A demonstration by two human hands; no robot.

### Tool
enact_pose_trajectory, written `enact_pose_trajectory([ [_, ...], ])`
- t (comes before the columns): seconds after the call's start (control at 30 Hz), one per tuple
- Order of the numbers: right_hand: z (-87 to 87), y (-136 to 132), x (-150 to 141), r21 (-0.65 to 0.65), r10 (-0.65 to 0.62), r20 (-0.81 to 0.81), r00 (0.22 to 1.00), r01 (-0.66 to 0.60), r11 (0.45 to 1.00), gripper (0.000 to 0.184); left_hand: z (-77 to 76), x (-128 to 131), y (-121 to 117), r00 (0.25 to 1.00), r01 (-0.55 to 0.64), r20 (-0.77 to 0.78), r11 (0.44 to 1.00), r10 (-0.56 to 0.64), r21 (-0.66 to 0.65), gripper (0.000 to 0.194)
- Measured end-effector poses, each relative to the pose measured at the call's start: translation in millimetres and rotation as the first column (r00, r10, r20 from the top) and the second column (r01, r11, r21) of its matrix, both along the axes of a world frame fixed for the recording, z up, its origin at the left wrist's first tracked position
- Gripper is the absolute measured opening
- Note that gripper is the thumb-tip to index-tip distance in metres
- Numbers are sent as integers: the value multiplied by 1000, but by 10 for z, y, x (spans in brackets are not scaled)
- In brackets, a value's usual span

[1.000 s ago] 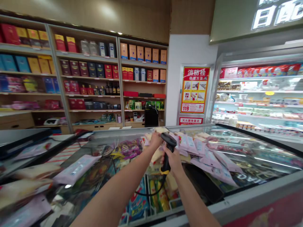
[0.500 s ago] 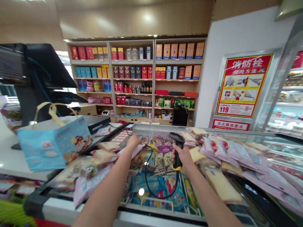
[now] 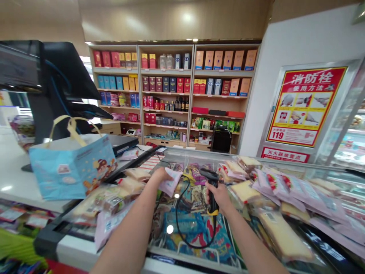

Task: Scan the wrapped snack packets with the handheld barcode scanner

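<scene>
My right hand (image 3: 218, 194) is closed around the handle of a black barcode scanner (image 3: 211, 181) with a yellow band and a looping black cable (image 3: 182, 224). The scanner's head points left. My left hand (image 3: 161, 175) grips a pale pink snack packet (image 3: 170, 182) and holds it just left of the scanner head, above the glass lid of a chest freezer (image 3: 171, 232). Many more pink and beige packets (image 3: 273, 186) lie on the lid to both sides.
A light blue paper bag (image 3: 72, 167) with yellow handles stands on the white counter (image 3: 14, 182) at the left, beside a black till screen (image 3: 34, 72). Shelves of boxed goods (image 3: 173, 91) line the back wall. A red fire poster (image 3: 305, 106) hangs on the right.
The view swung left from the right-hand chiller to the counter and bag. My left hand has lifted a pink packet off the lid and brought it before the scanner.
</scene>
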State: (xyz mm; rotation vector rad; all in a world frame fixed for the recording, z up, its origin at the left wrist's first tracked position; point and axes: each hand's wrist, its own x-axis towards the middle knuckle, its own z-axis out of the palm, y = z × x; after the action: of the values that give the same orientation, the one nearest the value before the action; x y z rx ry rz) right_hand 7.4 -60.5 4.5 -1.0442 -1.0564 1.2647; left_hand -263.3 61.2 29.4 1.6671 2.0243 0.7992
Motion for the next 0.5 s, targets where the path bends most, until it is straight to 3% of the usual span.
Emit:
enact_pose_trajectory([
  [0.07,7,-41,28,-9,40,13,999,-40,999,34,-20,41,-13,994,-26,106,999,30,-40,36],
  [0.13,33,-85,51,-27,82,32,996,-81,996,34,-51,98,-25,951,6,310,998,13,-58,28],
  [0.27,49,-157,34,-63,220,82,972,-215,975,37,-114,243,-50,751,-34,660,997,-15,62,20],
  [0.37,15,-182,-26,-70,284,125,951,-277,958,36,-135,336,-67,702,-131,712,980,-15,149,21],
  [0.5,-2,-194,-79,-76,292,144,945,-284,956,37,-139,421,-84,716,-162,698,968,-19,192,24],
])
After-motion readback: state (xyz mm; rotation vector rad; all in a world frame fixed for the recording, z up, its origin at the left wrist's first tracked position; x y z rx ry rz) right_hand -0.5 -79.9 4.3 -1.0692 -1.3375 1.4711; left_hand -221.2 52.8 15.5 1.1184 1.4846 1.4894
